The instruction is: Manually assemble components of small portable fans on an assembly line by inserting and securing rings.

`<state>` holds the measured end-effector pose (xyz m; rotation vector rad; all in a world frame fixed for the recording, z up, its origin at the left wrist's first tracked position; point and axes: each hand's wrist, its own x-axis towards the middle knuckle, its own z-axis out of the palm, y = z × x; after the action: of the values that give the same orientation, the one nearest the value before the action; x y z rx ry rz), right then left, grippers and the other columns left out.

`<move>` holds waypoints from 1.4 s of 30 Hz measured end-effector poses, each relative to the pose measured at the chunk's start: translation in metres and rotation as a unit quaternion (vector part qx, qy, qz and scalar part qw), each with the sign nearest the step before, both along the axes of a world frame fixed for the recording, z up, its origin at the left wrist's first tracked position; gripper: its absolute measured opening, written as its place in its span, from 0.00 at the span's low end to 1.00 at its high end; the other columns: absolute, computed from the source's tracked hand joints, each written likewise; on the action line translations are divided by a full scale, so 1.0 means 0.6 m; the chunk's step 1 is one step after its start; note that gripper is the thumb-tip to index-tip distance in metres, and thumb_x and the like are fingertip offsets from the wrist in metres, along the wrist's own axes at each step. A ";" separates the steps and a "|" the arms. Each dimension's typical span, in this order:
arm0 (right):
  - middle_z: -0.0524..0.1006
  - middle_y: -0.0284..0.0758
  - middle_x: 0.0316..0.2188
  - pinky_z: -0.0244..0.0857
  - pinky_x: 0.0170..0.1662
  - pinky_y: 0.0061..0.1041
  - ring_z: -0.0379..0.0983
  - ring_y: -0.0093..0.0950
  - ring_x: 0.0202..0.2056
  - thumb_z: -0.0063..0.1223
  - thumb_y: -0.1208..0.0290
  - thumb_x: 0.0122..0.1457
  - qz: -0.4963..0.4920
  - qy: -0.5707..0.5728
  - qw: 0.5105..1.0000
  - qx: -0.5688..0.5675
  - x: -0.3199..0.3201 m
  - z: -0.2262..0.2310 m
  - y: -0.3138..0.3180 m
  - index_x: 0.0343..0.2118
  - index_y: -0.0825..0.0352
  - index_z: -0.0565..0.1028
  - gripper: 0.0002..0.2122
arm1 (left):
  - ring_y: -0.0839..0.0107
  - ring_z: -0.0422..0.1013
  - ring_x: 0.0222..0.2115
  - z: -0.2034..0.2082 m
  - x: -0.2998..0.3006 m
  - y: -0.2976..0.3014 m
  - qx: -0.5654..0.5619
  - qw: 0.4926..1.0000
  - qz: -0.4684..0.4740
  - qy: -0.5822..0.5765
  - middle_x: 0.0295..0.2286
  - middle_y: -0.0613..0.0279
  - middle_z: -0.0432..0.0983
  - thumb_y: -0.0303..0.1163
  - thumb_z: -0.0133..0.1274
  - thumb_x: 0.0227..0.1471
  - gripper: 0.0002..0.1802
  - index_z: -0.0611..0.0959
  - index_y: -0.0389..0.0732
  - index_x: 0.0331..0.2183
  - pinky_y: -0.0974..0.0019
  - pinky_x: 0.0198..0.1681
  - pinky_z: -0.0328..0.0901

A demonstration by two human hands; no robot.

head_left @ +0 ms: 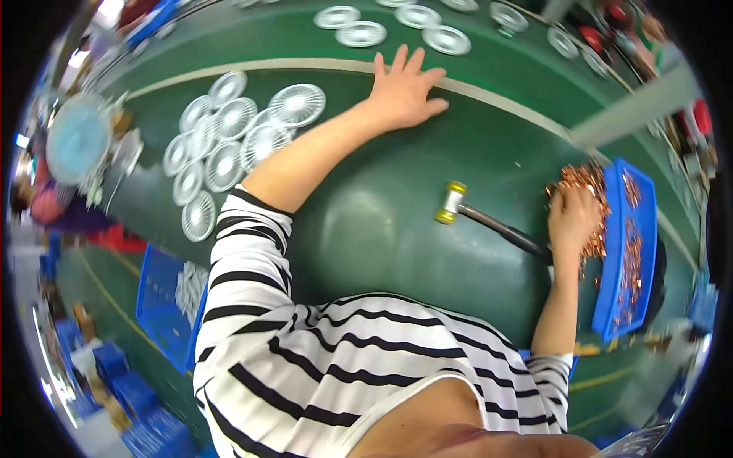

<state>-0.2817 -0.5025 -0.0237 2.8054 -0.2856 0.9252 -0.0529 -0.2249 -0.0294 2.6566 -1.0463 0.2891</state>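
My left hand [403,90] is stretched out over the far edge of the green table, its fingers spread and nothing in them. Just beyond its fingertips lie round, ribbed, clear plastic discs [361,33]. My right hand [574,220] reaches into a loose heap of small copper-coloured metal pieces [584,179], fingers curled down. Whatever its fingertips pinch is too small and covered to make out. Between my hands rests a mallet [452,202] with a yellow head, its dark handle pointing toward my right wrist.
Several more clear discs [224,166] are grouped on the table at left. A blue tray [611,282] holding copper pieces stands at the right edge. A pale strip [504,105] borders the far lane. Down at left is a blue crate [164,298]; a person [57,202] is beyond.
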 end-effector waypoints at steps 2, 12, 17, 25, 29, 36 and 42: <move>0.72 0.33 0.29 0.61 0.38 0.38 0.68 0.37 0.35 0.55 0.68 0.51 -0.044 0.040 0.998 -0.011 -0.010 0.001 -0.002 0.25 0.60 0.74 0.03 | 0.45 0.43 0.62 0.015 -0.021 0.080 0.033 0.996 0.076 -0.035 0.60 0.46 0.50 0.57 0.52 0.47 0.36 0.68 0.53 0.56 0.29 0.58 0.38; 0.77 0.37 0.30 0.63 0.41 0.31 0.72 0.34 0.35 0.57 0.77 0.51 0.190 -0.025 0.958 0.213 -0.052 0.061 0.102 0.28 0.67 0.76 0.03 | 0.52 0.61 0.54 0.016 -0.145 0.300 0.035 0.976 0.215 0.008 0.51 0.44 0.64 0.51 0.62 0.40 0.34 0.76 0.49 0.49 0.32 0.57 0.44; 0.76 0.35 0.28 0.64 0.37 0.30 0.71 0.33 0.32 0.62 0.80 0.45 0.295 -0.112 0.920 0.234 -0.077 0.090 0.185 0.27 0.66 0.76 0.07 | 0.46 0.62 0.51 0.019 -0.230 0.295 -0.053 0.985 0.161 0.009 0.49 0.38 0.65 0.41 0.66 0.36 0.34 0.76 0.48 0.49 0.43 0.56 0.52; 0.76 0.32 0.27 0.64 0.34 0.28 0.71 0.32 0.30 0.65 0.80 0.41 0.318 -0.163 0.907 0.222 -0.126 0.086 0.215 0.27 0.65 0.76 0.09 | 0.47 0.61 0.45 0.019 -0.352 0.212 -0.059 0.990 0.128 -0.018 0.44 0.38 0.64 0.50 0.68 0.32 0.43 0.74 0.53 0.53 0.50 0.48 0.58; 0.75 0.32 0.27 0.65 0.33 0.29 0.71 0.32 0.30 0.64 0.78 0.43 0.322 -0.126 0.913 0.218 -0.138 0.056 0.228 0.26 0.64 0.76 0.08 | 0.47 0.58 0.47 0.000 -0.394 0.182 -0.044 0.982 0.179 0.045 0.44 0.38 0.63 0.59 0.61 0.38 0.40 0.75 0.50 0.52 0.47 0.49 0.55; 0.72 0.34 0.23 0.63 0.32 0.33 0.68 0.34 0.28 0.59 0.71 0.51 0.154 0.094 0.956 0.233 -0.162 -0.003 0.257 0.24 0.64 0.74 0.05 | 0.40 0.54 0.54 -0.028 -0.398 0.183 -0.095 0.985 0.141 0.025 0.49 0.38 0.60 0.49 0.64 0.41 0.42 0.67 0.46 0.56 0.40 0.57 0.48; 0.74 0.35 0.26 0.64 0.33 0.31 0.69 0.34 0.30 0.58 0.70 0.52 0.223 0.030 0.920 0.320 -0.162 -0.010 0.245 0.29 0.64 0.78 0.04 | 0.51 0.71 0.36 0.031 -0.411 0.183 -0.203 0.950 0.211 0.107 0.35 0.47 0.72 0.37 0.66 0.39 0.28 0.72 0.34 0.40 0.58 0.37 0.66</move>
<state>-0.3787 -0.3554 -0.0297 3.5981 0.0960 0.9590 -0.2995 -0.1153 -0.0109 2.4324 -0.3014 0.2577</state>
